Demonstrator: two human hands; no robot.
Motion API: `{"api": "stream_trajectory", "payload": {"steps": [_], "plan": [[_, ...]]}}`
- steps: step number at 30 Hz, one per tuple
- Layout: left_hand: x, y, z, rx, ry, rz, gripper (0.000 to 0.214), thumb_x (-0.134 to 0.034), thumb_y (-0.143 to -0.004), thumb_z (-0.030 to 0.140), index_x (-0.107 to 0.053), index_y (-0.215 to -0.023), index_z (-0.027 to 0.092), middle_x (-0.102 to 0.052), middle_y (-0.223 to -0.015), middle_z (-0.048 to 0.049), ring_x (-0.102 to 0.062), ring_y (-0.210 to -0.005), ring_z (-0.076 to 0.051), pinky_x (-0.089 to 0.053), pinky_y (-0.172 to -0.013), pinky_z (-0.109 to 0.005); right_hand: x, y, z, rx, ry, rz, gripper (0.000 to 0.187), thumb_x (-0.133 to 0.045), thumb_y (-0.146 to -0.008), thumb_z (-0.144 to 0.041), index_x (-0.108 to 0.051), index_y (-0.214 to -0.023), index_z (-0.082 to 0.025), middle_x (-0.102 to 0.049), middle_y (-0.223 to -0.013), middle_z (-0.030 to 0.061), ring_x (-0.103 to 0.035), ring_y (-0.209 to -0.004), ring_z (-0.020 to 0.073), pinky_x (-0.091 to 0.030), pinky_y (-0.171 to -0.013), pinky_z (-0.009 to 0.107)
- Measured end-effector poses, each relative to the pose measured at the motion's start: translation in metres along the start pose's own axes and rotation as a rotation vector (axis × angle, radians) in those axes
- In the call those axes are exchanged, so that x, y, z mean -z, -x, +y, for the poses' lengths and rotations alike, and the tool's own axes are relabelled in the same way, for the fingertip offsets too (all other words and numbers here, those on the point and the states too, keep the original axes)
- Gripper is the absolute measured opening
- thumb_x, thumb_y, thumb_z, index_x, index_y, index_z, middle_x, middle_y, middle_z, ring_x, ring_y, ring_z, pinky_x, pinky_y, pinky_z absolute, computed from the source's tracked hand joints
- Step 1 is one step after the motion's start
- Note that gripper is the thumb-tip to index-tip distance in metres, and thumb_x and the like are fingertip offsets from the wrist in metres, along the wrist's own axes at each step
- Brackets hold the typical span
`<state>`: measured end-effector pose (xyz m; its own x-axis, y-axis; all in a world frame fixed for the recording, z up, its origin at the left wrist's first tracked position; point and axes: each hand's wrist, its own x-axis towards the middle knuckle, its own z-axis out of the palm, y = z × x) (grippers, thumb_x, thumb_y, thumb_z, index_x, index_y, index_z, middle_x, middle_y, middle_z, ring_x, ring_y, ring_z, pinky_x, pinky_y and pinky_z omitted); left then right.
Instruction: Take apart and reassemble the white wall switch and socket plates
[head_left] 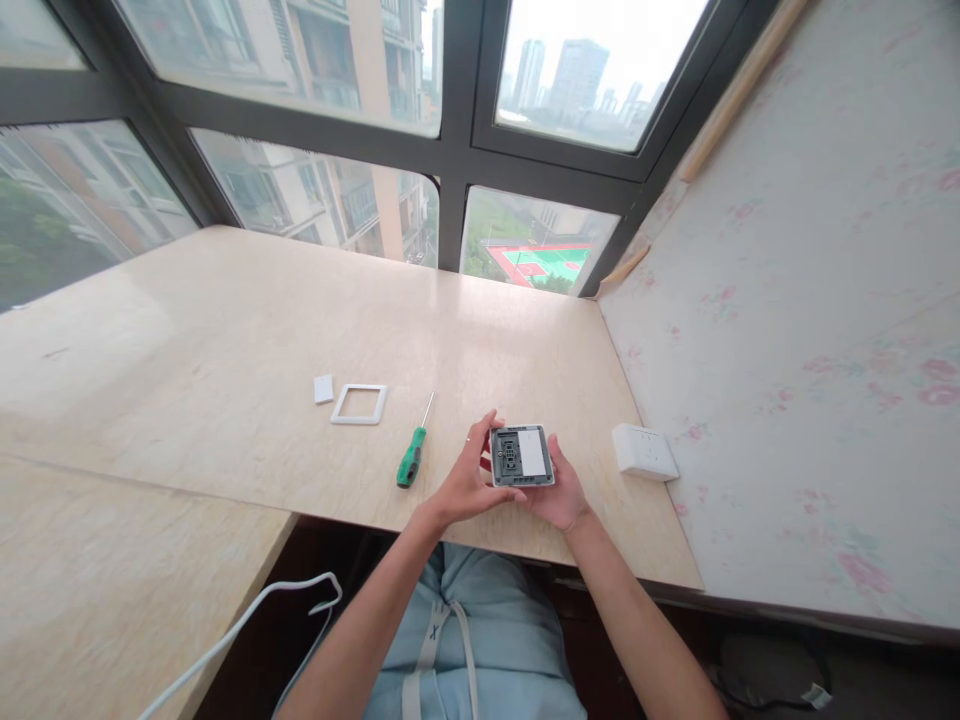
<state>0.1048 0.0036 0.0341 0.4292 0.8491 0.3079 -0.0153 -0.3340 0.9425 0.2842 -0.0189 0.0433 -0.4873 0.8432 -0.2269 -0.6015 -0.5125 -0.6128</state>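
Note:
Both hands hold a square wall switch module (523,456) just above the front edge of the beige tabletop (225,330). The module has a grey frame, one white rocker on its right half and an exposed grey mechanism on its left half. My left hand (469,478) grips its left side, thumb and fingers curled on the frame. My right hand (561,488) cradles it from the right and underneath. A green-handled screwdriver (414,448) lies on the table to the left of my hands. Further left lie a white square cover frame (359,404) and a small white rocker piece (323,389).
A white wall socket (644,451) sits on the wall just right of the table. The floral-papered wall (810,330) bounds the right side and large windows (315,200) run along the back. A white cable (247,620) hangs below the table edge at the left.

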Motion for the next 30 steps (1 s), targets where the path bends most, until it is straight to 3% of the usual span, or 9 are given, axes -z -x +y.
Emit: {"api": "stream_trajectory", "payload": {"steps": [2,4,9,12,15,18,20,24,30], "plan": [[-0.002,-0.004,0.0,0.035,-0.037,-0.033,0.116,-0.086,-0.065,0.047,-0.013,-0.154,0.033,-0.036,-0.149,-0.0165,-0.05,-0.126,-0.033,-0.054,-0.089,-0.043,-0.002,0.0,-0.002,0.011,-0.038,-0.013,0.075,-0.033,-0.091,-0.075,-0.055,-0.137,-0.02,-0.06,-0.138,0.0133,-0.055,-0.129,0.0296,-0.039,-0.109,0.05],[-0.002,-0.006,0.0,0.04,-0.115,-0.058,0.116,-0.085,-0.066,0.05,-0.014,-0.155,0.031,-0.032,-0.152,-0.0183,-0.045,-0.132,-0.036,-0.051,-0.097,-0.049,-0.002,-0.001,-0.005,0.008,-0.055,-0.002,0.075,-0.032,-0.091,-0.075,-0.058,-0.134,-0.019,-0.062,-0.136,0.0135,-0.056,-0.126,0.0298,-0.039,-0.109,0.05],[0.012,0.001,0.009,-0.003,-0.338,-0.018,0.111,-0.083,-0.068,0.054,-0.017,-0.154,0.029,-0.029,-0.158,-0.0164,-0.028,-0.147,-0.035,-0.028,-0.118,-0.056,0.005,-0.006,-0.016,0.012,-0.01,0.035,0.075,-0.035,-0.091,-0.074,-0.06,-0.131,-0.016,-0.06,-0.137,0.0154,-0.061,-0.12,0.0291,-0.044,-0.104,0.048],[0.038,0.008,0.018,-0.021,-0.407,0.17,0.08,-0.074,-0.081,0.047,-0.033,-0.147,0.028,-0.042,-0.151,-0.0123,-0.039,-0.142,-0.029,-0.033,-0.117,-0.05,0.012,-0.01,-0.025,0.051,0.038,0.076,0.074,-0.036,-0.09,-0.074,-0.061,-0.129,-0.017,-0.058,-0.14,0.0146,-0.061,-0.12,0.029,-0.045,-0.104,0.047],[0.075,0.012,0.021,-0.002,-0.447,0.485,0.049,-0.066,-0.087,0.04,-0.051,-0.131,0.024,-0.057,-0.133,-0.0106,-0.056,-0.124,-0.024,-0.048,-0.104,-0.043,0.018,-0.012,-0.031,0.099,0.063,0.115,0.074,-0.036,-0.089,-0.075,-0.063,-0.127,-0.018,-0.058,-0.141,0.0136,-0.059,-0.124,0.0298,-0.043,-0.106,0.049],[0.116,0.01,0.019,0.13,-0.627,0.792,0.036,-0.06,-0.088,0.032,-0.056,-0.122,0.021,-0.062,-0.121,-0.0102,-0.062,-0.11,-0.023,-0.052,-0.095,-0.04,0.021,-0.012,-0.034,0.123,0.068,0.147,0.071,-0.039,-0.088,-0.074,-0.063,-0.127,-0.02,-0.056,-0.143,0.0138,-0.057,-0.127,0.0309,-0.041,-0.108,0.052],[0.143,0.007,0.015,0.305,-0.79,0.879,0.038,-0.06,-0.085,0.026,-0.057,-0.122,0.018,-0.063,-0.121,-0.0119,-0.06,-0.112,-0.025,-0.049,-0.098,-0.041,0.022,-0.011,-0.033,0.126,0.051,0.176,0.071,-0.04,-0.088,-0.074,-0.063,-0.128,-0.019,-0.056,-0.143,0.0142,-0.056,-0.128,0.0317,-0.038,-0.111,0.053],[0.182,-0.003,0.005,0.652,-0.954,0.895,0.039,-0.055,-0.087,0.021,-0.055,-0.125,0.014,-0.063,-0.124,-0.0167,-0.054,-0.122,-0.03,-0.042,-0.104,-0.041,0.02,-0.009,-0.031,0.101,0.017,0.24,0.07,-0.044,-0.087,-0.074,-0.063,-0.128,-0.02,-0.054,-0.144,0.0147,-0.053,-0.131,0.0342,-0.032,-0.114,0.057],[0.212,-0.011,-0.011,0.749,-0.879,0.877,0.037,-0.065,-0.077,0.017,-0.06,-0.113,0.012,-0.064,-0.12,-0.0223,-0.052,-0.125,-0.037,-0.039,-0.102,-0.046,0.018,-0.008,-0.029,0.086,0.035,0.277,0.071,-0.045,-0.085,-0.075,-0.067,-0.123,-0.02,-0.052,-0.146,0.0165,-0.051,-0.133,0.0361,-0.027,-0.117,0.059]]}}
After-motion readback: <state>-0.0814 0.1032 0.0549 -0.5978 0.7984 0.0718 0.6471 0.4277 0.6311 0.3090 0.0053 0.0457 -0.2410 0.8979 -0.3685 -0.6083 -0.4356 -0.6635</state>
